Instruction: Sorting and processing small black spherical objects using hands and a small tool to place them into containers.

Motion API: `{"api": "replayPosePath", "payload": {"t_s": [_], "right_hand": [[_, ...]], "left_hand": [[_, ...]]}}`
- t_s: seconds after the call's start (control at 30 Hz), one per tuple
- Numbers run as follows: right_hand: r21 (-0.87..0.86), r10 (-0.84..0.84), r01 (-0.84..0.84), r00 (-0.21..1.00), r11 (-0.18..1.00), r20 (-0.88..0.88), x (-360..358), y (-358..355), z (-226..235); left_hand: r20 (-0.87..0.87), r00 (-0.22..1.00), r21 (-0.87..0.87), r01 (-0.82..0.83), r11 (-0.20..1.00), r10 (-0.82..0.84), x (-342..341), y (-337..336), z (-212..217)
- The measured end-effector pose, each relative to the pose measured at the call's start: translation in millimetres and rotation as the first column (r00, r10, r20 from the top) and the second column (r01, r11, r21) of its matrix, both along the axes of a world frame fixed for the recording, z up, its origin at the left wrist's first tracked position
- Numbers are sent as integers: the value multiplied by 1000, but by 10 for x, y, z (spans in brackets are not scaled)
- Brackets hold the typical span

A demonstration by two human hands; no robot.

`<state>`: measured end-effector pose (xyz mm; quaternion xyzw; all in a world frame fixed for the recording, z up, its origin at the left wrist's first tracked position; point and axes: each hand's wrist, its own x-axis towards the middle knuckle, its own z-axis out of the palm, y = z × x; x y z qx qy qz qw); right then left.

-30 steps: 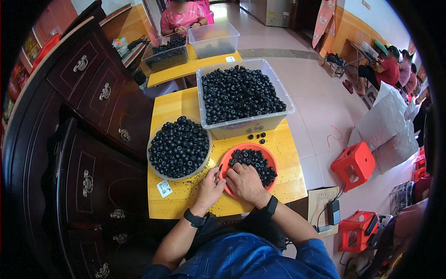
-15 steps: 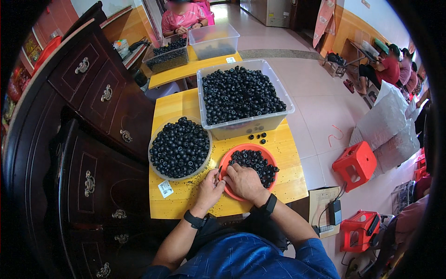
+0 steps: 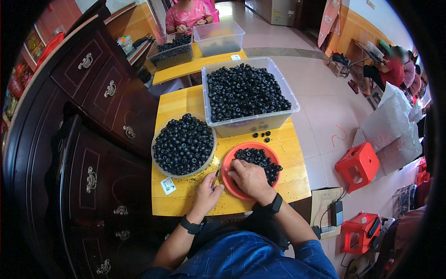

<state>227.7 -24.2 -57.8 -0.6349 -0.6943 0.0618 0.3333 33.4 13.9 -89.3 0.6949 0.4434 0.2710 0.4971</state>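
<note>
Here at the orange bowl, a slim dark tool is being held in the left hand — fingers closed narrowly around it, just left of the bowl's rim. Over the near part of the bowl, the right hand is held back-up, its fingers bent and drawn close together; whether a piece is pinched in them cannot be told, as the tips are not clearly shown. Small black ring-like pieces are heaped inside the bowl, toward its far and right sides. Left of the bowl and a little beyond, a round clear tub is filled with more; straight beyond the bowl, a big clear bin is piled high. Between bowl and bin, a few loose pieces are scattered on the yellow table. Well beyond the bowl — at the far end — a co-worker in pink is seen.
</note>
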Motion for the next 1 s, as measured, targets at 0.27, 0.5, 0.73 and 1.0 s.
{"api": "replayPosePath", "payload": {"t_s": [0.27, 0.5, 0.73, 1.0], "right_hand": [[39, -39, 58, 929, 998, -368, 40, -39, 67], [89, -93, -240, -654, 967, -751, 238, -136, -61], [77, -159, -206, -901, 975, -404, 9, -281, 43], [199, -123, -234, -883, 952, -452, -246, -331, -23]], "left_hand": [[7, 1000, -23, -28, 999, 28, -67, -99, 340], [66, 998, -47, 4, 999, -1, -26, -152, 561], [33, 995, 71, 92, 993, -95, 110, -210, 786], [-140, 979, 379, 188, 906, -145, 347, -279, 908]]}}
